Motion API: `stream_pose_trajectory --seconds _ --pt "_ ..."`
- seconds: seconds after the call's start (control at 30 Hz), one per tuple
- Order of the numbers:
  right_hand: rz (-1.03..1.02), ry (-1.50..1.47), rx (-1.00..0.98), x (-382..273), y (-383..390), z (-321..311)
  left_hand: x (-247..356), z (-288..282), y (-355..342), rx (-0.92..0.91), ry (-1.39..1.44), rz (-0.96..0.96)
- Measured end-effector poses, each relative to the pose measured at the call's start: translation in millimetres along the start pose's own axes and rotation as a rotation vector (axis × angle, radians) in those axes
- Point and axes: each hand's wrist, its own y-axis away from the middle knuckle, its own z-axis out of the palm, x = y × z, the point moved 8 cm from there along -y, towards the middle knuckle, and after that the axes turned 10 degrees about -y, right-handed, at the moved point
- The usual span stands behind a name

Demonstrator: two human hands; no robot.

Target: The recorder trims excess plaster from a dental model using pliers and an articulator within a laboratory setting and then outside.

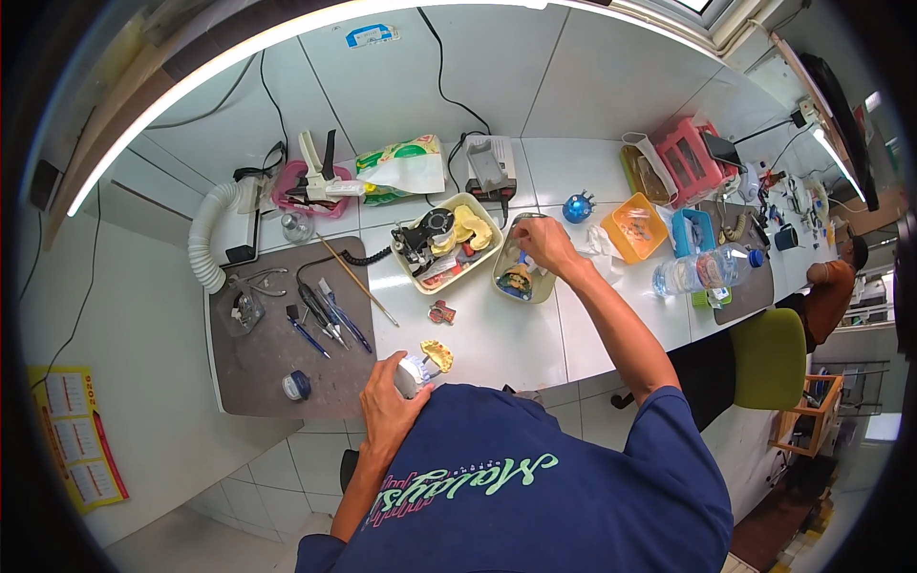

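My left hand [387, 406] grips a white dental cast [413, 375] near the desk's front edge. A yellow dental model [437, 354] with metal posts sits right beside it. My right hand [546, 244] is inside the top of a pale plastic container [543, 292], fingers closed together; what they pinch is too small to make out. Colourful items lie in that container. To its left, a larger cream tray [432, 284] holds a black articulator [430, 229] and yellow plaster pieces [470, 224]. A small reddish piece [441, 311] lies between tray and yellow model.
Hand tools [325, 315] and a jar [295, 386] lie on the grey mat [248, 353]. Rightward are a blue ball-shaped object [578, 207], orange tray [638, 227], water bottle [693, 274] and pink rack [686, 158]. A co-worker [829, 296] sits far right beside a green chair [769, 358].
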Motion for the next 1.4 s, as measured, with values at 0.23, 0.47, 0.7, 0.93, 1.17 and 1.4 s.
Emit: stream_pose_trajectory --seconds 0.23,0.47,0.7,0.93,1.17,1.4 --pt "-0.258 0.244 -0.063 -14 36 -20 -5 -1 0 -0.010 0.008 -0.045" --pt "-0.250 0.440 -0.172 6 37 -14 1 3 -3 -0.025 0.009 -0.008" --pt "-0.282 0.454 -0.028 -6 32 -33 -2 1 0 -0.019 0.007 -0.038" --pt "-0.342 0.560 0.086 6 28 -3 -2 1 -1 -0.023 0.012 -0.038" --pt "-0.223 0.612 -0.018 39 13 39 -3 1 1 -0.023 0.014 -0.033" --pt "-0.197 0.554 -0.165 32 16 48 -11 2 3 -0.030 0.028 -0.079"
